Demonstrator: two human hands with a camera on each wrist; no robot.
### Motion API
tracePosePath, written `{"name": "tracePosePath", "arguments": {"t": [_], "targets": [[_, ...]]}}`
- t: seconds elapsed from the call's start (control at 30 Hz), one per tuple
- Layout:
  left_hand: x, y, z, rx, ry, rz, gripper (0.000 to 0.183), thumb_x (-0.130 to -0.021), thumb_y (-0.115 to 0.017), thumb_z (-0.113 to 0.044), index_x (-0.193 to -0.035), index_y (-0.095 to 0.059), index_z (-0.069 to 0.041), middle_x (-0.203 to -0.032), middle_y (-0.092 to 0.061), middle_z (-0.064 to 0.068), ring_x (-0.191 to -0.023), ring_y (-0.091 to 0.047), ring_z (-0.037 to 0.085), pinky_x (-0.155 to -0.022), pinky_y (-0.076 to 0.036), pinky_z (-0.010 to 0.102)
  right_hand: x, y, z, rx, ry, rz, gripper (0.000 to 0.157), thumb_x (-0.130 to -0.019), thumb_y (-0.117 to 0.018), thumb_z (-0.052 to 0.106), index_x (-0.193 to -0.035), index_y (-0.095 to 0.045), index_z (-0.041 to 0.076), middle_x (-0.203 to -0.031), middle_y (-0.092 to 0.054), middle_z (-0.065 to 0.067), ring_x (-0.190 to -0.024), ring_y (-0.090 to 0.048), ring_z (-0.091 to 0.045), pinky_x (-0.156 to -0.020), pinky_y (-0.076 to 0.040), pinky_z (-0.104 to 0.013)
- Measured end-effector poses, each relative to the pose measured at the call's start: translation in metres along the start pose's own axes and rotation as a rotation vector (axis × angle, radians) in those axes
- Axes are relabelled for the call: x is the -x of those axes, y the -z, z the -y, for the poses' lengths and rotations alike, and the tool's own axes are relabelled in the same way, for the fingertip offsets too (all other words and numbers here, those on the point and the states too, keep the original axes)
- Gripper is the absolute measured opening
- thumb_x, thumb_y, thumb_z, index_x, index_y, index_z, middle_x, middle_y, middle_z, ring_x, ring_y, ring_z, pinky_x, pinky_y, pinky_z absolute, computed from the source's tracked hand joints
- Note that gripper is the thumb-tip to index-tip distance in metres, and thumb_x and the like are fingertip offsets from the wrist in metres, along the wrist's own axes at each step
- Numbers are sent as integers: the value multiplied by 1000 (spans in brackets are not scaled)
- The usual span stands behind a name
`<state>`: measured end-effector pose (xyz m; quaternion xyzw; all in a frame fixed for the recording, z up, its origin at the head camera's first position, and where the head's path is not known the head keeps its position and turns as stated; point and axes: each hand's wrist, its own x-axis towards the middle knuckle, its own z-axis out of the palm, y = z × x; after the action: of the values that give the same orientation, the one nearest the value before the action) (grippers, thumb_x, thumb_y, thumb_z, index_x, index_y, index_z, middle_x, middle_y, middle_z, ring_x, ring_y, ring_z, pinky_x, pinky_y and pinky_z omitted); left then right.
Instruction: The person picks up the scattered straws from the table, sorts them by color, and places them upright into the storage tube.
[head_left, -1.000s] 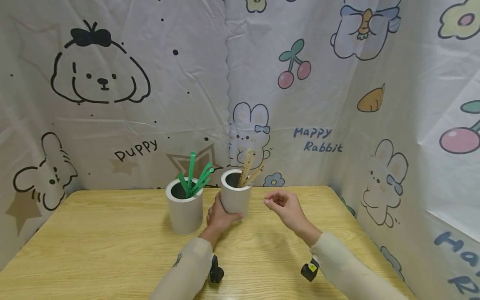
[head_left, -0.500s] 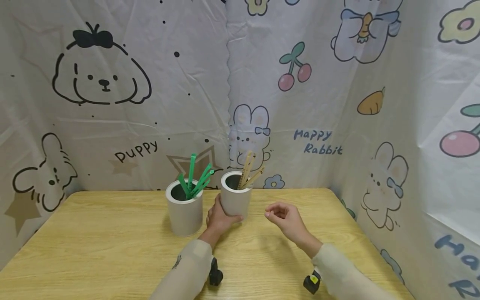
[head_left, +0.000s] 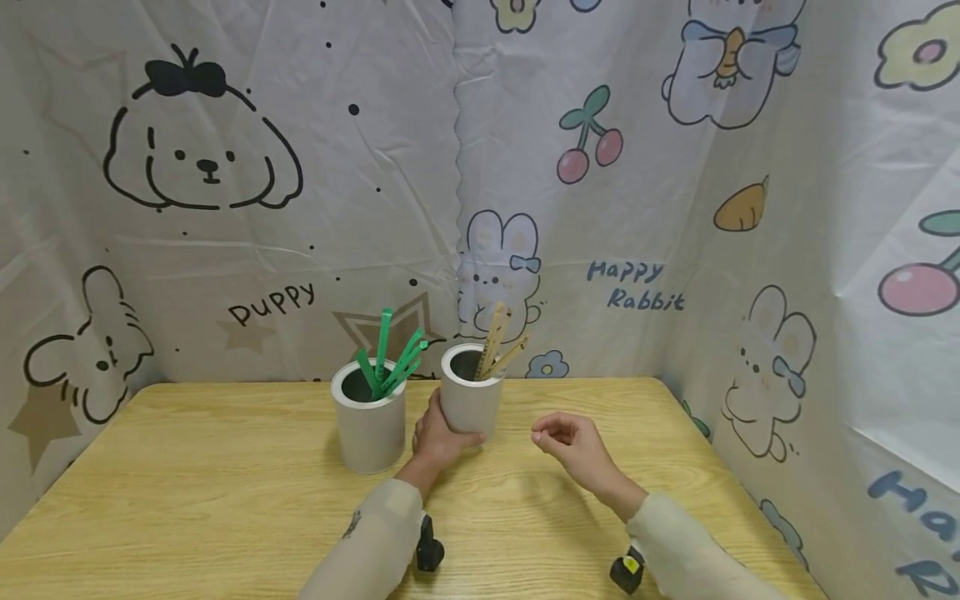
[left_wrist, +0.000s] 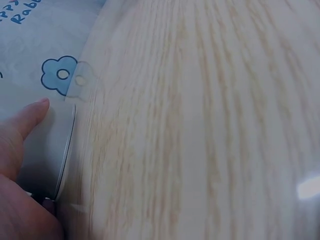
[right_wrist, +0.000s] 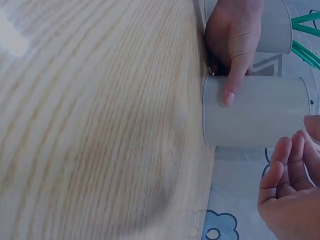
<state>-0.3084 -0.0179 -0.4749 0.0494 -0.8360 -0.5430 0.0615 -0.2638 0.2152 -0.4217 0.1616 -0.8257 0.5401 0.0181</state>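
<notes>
My left hand [head_left: 441,433] grips a white cylindrical pot [head_left: 472,408] low on its side, with the thumb across its front. Several tan strips with dark marks [head_left: 497,346] lean to the right inside that pot. Just to its left stands a second white pot [head_left: 371,433], from which several green sticks [head_left: 390,358] rise. My right hand [head_left: 576,446] hovers to the right of the gripped pot, fingers loosely curled, thumb close to the index finger, and nothing shows between them. In the right wrist view, the left thumb [right_wrist: 235,85] lies flat against the gripped pot's wall.
Both pots stand toward the back of a wood-grain table [head_left: 225,483]. Behind and to the right hangs a pale cloth [head_left: 375,233] printed with puppies, rabbits and cherries. Small black cameras sit at the left wrist [head_left: 429,550] and right wrist [head_left: 627,571].
My right hand has sunk slightly toward the table, its fingers still curled. The left hand keeps its grip, and the pots and sticks stay in place.
</notes>
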Motion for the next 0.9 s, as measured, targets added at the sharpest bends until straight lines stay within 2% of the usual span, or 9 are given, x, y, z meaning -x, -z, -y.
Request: {"name": "tracePosePath", "arguments": {"t": [0.17, 0.33, 0.5, 0.73, 0.9], "targets": [[-2, 3, 0, 10, -20, 12, 115, -68, -94, -20, -159, -24, -12, -152, -47, 20, -140, -40, 45, -116, -31, 63, -1, 1, 1, 0, 5, 7, 16, -96, -68, 9, -104, -70, -5, -86, -67, -8, -72, -61, -8, -70, -54, -23], [-4, 7, -2, 12, -50, 25, 115, -69, -93, -18, -158, -23, -8, -153, -46, 22, -140, -41, 46, -119, -30, 61, -2, 1, 2, 5, 23, 15, 20, -96, -68, 8, -105, -68, -9, -88, -68, -15, -73, -62, -8, -69, -52, -19], [-6, 4, 0, -19, -48, 55, 116, -71, -92, -20, -160, -18, -5, -157, -40, 24, -144, -35, 47, -121, -26, 61, -2, 2, 2, 12, 19, 20, 19, -96, -68, 9, -106, -69, -7, -91, -69, -21, -74, -62, -7, -70, -54, -22], [-4, 7, -4, -46, -36, 76, 116, -75, -89, -22, -160, -14, -1, -159, -33, 28, -147, -30, 48, -122, -24, 62, -1, 2, 0, 9, 11, 14, 19, -96, -68, 10, -106, -69, -6, -92, -68, -20, -74, -62, -7, -73, -55, -26], [-1, 10, -6, -58, -21, 98, 115, -77, -87, -26, -161, -12, -2, -161, -30, 28, -149, -27, 47, -122, -24, 62, -1, 1, -2, -5, -2, 3, 23, -97, -68, 11, -108, -67, -9, -91, -68, -18, -75, -62, -8, -74, -55, -25]]}}
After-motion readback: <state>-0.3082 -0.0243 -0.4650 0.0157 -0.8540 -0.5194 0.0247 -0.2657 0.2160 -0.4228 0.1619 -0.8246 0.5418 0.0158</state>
